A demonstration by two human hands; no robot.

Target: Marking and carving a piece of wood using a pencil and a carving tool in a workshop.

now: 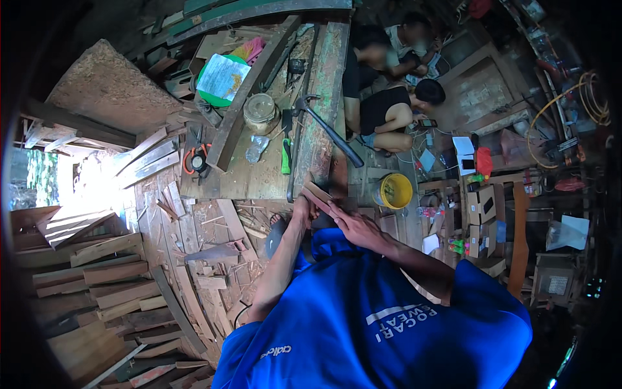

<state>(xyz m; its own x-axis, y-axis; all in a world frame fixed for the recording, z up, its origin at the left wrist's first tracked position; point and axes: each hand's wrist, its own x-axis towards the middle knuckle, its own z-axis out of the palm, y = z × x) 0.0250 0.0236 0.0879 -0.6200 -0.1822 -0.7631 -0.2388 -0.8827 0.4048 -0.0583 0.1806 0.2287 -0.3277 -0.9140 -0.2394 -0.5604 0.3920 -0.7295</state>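
Just off the near right corner of the wooden workbench (253, 189) I have a short reddish-brown piece of wood (317, 192). My left hand (302, 212) is closed round its lower left side, with the fingers partly hidden. On its near right end rests my right hand (350, 225), fingers pressed along the wood and thumb side hard to see. Beyond the wood, a claw hammer (332, 133) lies with its dark handle sticking out past the bench's right edge. A tool with a green handle (286, 155) lies to the left of the hammer.
The bench also bears a lidded jar (261, 115), a clear plastic bag (257, 149), orange-handled scissors (189, 162) and a long beam (241, 117). A handsaw (217, 252) lies among floor scraps. Stacked boards (116, 272) stand left; a yellow bucket (394, 191) and seated people (389, 107) are right.
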